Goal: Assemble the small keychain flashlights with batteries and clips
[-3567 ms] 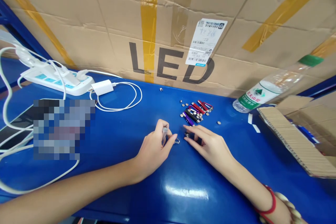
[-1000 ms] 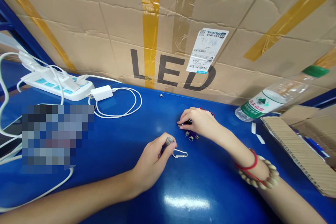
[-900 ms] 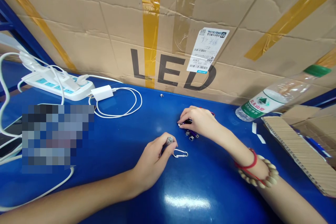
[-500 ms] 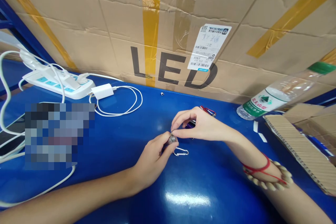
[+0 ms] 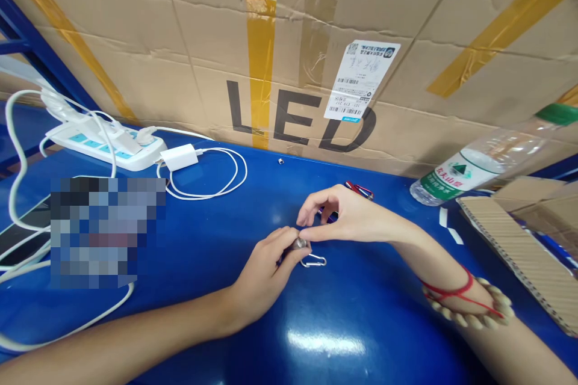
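Observation:
My left hand (image 5: 266, 271) is closed around a small silver keychain flashlight (image 5: 298, 244), held upright on the blue table (image 5: 343, 325), its silver clip (image 5: 313, 261) lying beside it. My right hand (image 5: 347, 219) pinches thumb and forefinger together at the flashlight's open top; what it pinches is too small to make out. Behind the right hand lies a pile of small coloured flashlights (image 5: 359, 189), mostly hidden by the hand.
A large cardboard box marked LED (image 5: 298, 60) stands along the back. A white power strip (image 5: 106, 143) with a charger and cables (image 5: 203, 168) lies at the left. A plastic bottle (image 5: 478, 162) and an open cardboard box (image 5: 519, 240) sit at the right. A tiny metal part (image 5: 280, 161) lies near the box.
My right hand left the pile of flashlights and came to the top of the flashlight held in my left hand, pinching there. The left hand stayed in place.

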`<state>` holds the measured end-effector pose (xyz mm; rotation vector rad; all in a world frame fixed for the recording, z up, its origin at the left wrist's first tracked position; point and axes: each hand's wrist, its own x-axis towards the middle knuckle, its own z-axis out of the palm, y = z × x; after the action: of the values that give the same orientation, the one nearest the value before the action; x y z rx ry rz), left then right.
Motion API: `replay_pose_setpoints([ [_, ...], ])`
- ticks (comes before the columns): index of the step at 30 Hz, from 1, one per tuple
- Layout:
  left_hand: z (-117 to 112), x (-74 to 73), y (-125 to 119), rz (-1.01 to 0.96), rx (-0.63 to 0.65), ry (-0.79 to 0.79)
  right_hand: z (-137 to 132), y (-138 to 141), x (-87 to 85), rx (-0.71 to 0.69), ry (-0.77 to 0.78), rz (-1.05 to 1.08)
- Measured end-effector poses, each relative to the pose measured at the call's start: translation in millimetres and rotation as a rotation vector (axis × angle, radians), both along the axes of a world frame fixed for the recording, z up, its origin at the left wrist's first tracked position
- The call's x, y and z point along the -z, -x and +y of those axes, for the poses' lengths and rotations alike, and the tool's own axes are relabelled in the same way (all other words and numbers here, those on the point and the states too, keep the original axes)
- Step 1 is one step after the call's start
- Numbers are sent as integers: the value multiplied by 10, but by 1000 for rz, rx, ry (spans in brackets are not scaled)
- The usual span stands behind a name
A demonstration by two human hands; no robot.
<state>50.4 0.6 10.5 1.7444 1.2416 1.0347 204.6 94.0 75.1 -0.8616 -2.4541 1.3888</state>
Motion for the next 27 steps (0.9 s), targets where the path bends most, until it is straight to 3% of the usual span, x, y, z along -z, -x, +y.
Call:
replay_pose_setpoints([
  [3, 8, 8, -1, 7, -6, -48, -27, -13, -55, 26, -50, 43],
  [9, 8, 63, 19, 62, -102, -56, -81, -27, -118, -80, -133, 25],
  [11, 33, 42, 50, 228, -138, -69, -55, -33, -110, -12, -163, 27],
  [15, 122, -1, 143, 727, -138, -287, 42, -67, -55, 128, -244, 15],
  [19, 179, 28, 216, 958, -169, -472, 102, -106, 28, 73, -381, -175],
  [22, 189, 31, 227, 955, -202, -542, 112, -115, 75, -19, -438, -343],
  [27, 198, -8, 196, 682, -199, -369, 86, -55, 126, -97, -432, -394],
])
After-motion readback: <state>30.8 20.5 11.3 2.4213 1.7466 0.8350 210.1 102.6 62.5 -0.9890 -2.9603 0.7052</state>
